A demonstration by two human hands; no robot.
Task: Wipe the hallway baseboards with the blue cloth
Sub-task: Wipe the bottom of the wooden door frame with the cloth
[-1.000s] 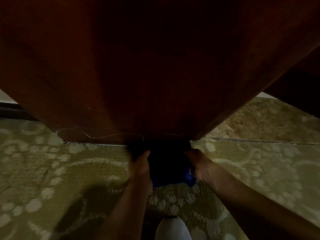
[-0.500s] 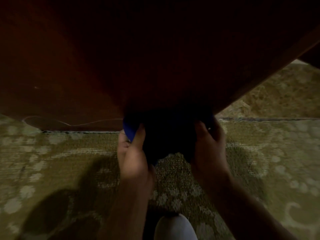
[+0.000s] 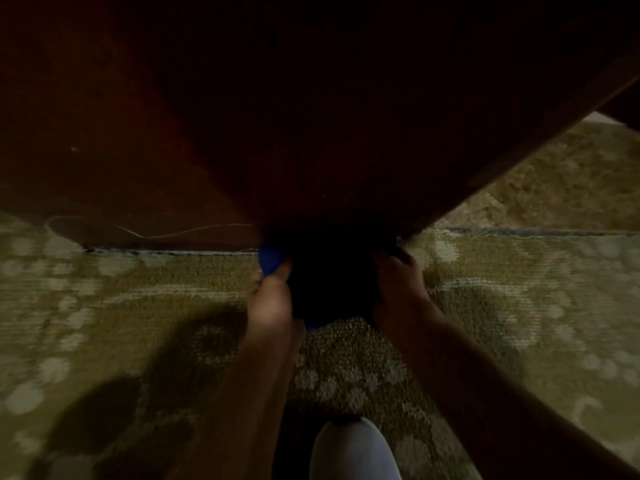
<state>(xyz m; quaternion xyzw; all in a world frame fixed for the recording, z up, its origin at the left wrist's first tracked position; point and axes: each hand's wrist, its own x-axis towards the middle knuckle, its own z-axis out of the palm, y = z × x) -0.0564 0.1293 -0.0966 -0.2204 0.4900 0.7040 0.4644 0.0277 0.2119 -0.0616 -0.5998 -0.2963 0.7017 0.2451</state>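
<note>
Both hands, left hand [image 3: 270,303] and right hand [image 3: 401,292], grip blue cloth [image 3: 268,259] | cloth stretched between them, seemingly against dark wood.

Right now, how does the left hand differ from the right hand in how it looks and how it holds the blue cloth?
The left hand is better lit, while the right hand lies in shadow. Beside the left hand a bright blue corner of the blue cloth shows; by the right hand the cloth looks almost black. Both hands grip the cloth at the foot of the dark wooden panel, above the patterned carpet.

Home: patterned carpet [image 3: 138,306], wooden door [image 3: 311,116]
</note>
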